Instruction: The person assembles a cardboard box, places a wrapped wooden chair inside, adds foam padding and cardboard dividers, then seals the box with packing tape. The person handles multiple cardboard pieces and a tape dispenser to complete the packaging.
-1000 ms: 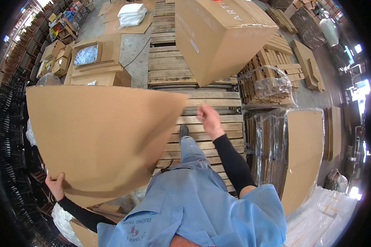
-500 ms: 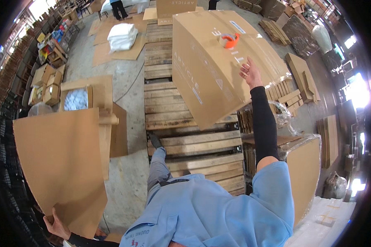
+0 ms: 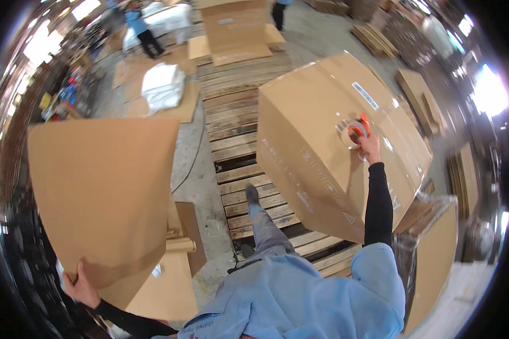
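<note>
Your left hand (image 3: 80, 285) pinches the lower edge of a cardboard sheet (image 3: 104, 195) at frame left; your right hand (image 3: 370, 148) closes its grip on an orange tape dispenser (image 3: 355, 131) atop the sealed box (image 3: 336, 147), centre right, with bare pallet (image 3: 240, 169) slats between.

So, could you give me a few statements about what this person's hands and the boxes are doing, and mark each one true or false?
1. The right hand rests on an orange tape dispenser on top of the large cardboard box. True.
2. The left hand is empty. False: it grips the lower edge of a flat cardboard sheet.
3. The large cardboard box sits on a wooden pallet. True.
4. The cardboard sheet lies flat on top of the large box. False: it is held up off to the person's left, apart from the box.
5. The large box stands open with its flaps up. False: its top is closed, with clear tape along it.
</note>
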The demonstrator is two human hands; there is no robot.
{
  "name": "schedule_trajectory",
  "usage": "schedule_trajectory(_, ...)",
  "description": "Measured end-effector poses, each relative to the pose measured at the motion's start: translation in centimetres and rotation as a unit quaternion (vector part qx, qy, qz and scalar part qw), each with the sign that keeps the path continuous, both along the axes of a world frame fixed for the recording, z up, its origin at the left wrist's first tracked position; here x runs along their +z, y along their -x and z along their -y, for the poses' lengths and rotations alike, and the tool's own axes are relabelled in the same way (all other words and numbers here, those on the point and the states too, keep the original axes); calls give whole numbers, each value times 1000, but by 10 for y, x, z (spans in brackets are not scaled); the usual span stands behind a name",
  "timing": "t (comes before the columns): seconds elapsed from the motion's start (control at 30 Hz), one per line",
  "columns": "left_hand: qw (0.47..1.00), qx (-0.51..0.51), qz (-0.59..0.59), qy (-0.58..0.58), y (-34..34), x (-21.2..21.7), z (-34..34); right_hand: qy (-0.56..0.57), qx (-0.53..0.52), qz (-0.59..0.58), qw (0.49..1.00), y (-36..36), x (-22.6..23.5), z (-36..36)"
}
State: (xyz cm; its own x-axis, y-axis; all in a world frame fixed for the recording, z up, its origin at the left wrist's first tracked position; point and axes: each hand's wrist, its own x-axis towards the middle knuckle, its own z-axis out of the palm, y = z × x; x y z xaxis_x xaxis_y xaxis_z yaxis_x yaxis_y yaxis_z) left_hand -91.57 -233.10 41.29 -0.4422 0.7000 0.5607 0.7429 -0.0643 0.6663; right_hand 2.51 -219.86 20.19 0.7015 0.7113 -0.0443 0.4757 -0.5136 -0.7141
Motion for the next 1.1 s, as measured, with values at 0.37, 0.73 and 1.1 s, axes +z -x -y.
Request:
schedule_trajectory(0.37,949,48,-290,111,-76,-4,-382,-232,238,-491,805,101,106,-238)
schedule_trajectory(0.73,950,-52,-286,112,-180,-1,-756,-220,193,-546,785,88,103,-512)
schedule_trajectory(1.1,838,-370,-400,-22,-395,60,-1138,-248,230,-598,727,69,177,-779)
